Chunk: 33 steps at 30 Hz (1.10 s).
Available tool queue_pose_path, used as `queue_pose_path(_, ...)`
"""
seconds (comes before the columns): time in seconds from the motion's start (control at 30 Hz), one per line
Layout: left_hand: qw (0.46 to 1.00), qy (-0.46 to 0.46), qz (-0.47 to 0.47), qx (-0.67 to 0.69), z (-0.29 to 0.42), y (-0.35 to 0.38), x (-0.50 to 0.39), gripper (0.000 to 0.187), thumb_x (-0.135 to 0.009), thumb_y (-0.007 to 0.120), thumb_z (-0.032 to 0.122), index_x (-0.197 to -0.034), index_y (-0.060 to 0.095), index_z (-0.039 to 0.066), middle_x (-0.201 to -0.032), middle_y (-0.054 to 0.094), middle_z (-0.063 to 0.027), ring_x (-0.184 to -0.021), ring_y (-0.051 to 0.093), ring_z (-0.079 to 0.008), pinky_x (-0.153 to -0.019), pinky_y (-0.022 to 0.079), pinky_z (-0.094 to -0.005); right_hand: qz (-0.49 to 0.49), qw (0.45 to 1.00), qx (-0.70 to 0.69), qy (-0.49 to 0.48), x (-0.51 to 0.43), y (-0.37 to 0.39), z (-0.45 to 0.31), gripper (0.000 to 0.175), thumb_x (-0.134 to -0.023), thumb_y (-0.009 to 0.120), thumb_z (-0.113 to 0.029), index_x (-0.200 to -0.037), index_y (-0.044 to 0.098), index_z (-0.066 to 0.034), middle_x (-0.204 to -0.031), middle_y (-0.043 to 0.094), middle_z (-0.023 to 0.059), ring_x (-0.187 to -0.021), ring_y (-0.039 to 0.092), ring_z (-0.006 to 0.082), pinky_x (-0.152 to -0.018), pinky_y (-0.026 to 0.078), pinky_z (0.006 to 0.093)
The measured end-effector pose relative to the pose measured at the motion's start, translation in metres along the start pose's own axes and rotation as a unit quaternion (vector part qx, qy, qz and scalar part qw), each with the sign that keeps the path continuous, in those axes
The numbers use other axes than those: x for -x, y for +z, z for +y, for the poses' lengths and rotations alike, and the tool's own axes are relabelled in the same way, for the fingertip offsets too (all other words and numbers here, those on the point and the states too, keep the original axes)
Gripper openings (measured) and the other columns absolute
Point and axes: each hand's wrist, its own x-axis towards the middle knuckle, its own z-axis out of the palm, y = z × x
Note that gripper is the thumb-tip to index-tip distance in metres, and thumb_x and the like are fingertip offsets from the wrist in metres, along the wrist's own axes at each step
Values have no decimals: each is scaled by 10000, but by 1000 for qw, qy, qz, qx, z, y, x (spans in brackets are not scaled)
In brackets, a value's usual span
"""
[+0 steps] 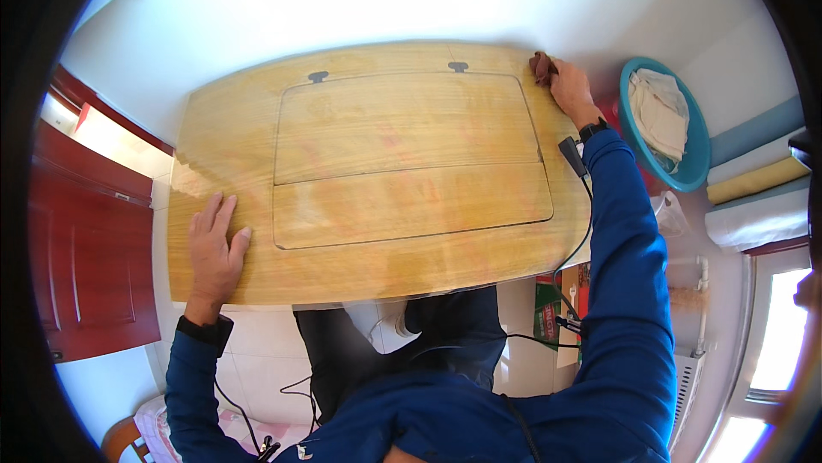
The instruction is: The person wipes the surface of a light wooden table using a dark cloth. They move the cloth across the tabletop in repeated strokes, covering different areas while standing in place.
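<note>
My right hand (573,92) grips a crumpled brown cloth (542,69) at the far right corner of a wooden tabletop (411,200). Flat on the left part of the same top rests my left hand (218,245), its fingers apart and nothing in it. The top has an inset folding panel with a dark outline and two dark fittings along its far edge. Below my right hand, a black plug-like device (570,156) with a cable lies at the right edge. Faint reddish streaks and damp-looking patches show on the wood.
A teal basin (699,142) with pale cloths stands right of the table, near rolled fabrics (758,184). A white wall borders the far edge. To the left is a red door (96,251). Black cables hang by my arms, and cartons (548,312) stand below right.
</note>
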Motion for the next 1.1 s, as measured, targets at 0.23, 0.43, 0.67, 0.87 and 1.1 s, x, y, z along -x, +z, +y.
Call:
queue_pose_path(0.23,1000,-11,15,18,-2,1,4,533,-937,698,242,-1413,624,14,-1508,553,-256,-1362,510,-416,-1208,317,-495,-35,998,6,-44,32,-17,-3,249,-918,622,-118,-1137,728,-67,-1073,727,261,-1048,668,481,-938,535,563)
queue_pose_path(0.43,999,-15,19,29,-6,4,6,535,-953,678,283,-1415,623,17,-1521,550,-244,-1360,512,-420,-1210,313,-496,-46,998,-19,-29,87,-34,-11,304,-947,661,-171,-1229,700,-63,-1179,723,231,-1103,674,448,-967,537,532)
queue_pose_path(0.67,999,-17,26,30,-7,8,7,538,-971,659,319,-1419,622,24,-1532,545,-236,-1362,511,-425,-1208,320,-505,-10,997,-57,-42,165,-57,-27,348,-931,672,-138,-1272,683,-67,-1215,703,233,-1117,655,466,-961,532,519)
queue_pose_path(0.87,999,-15,29,28,-10,9,8,539,-986,648,332,-1424,618,19,-1521,552,-244,-1362,514,-431,-1206,331,-509,0,996,-71,-59,221,-77,-44,363,-930,677,-121,-1283,667,-37,-1269,690,229,-1157,644,454,-988,525,496)
queue_pose_path(1.1,999,-9,36,-10,-12,14,8,536,-1005,634,347,-1433,613,25,-1526,547,-241,-1370,506,-437,-1209,331,-511,-5,993,-91,-68,292,-106,-66,401,-898,682,-40,-1297,649,-34,-1326,662,210,-1222,622,435,-1033,516,480)
